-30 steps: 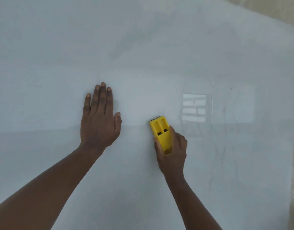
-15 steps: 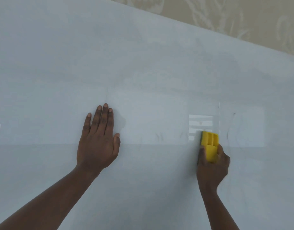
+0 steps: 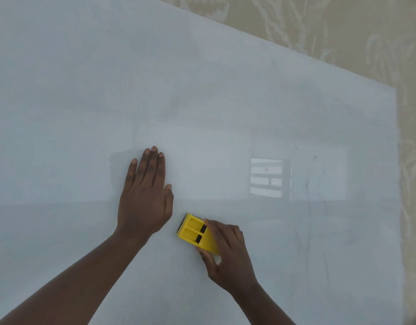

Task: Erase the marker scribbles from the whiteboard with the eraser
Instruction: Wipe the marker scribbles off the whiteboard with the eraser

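A large whiteboard [image 3: 202, 90] fills most of the head view. My right hand [image 3: 228, 252] grips a yellow eraser [image 3: 194, 232] and presses it flat on the board, just below and right of my left hand. My left hand [image 3: 144, 200] lies flat on the board, fingers together and pointing up, holding nothing. Faint thin marker lines [image 3: 312, 184] remain at the right of the board, beside a bright window reflection [image 3: 267, 177]. Pale smudges show lower right.
A beige patterned fabric [image 3: 343, 26] lies beyond the board's upper and right edges. The board's right edge [image 3: 398, 184] runs down the frame's right side.
My right hand swept the eraser right toward the window reflection, then back left and down to a spot close to my left hand. The view has shifted up and right. My left hand stays planted.
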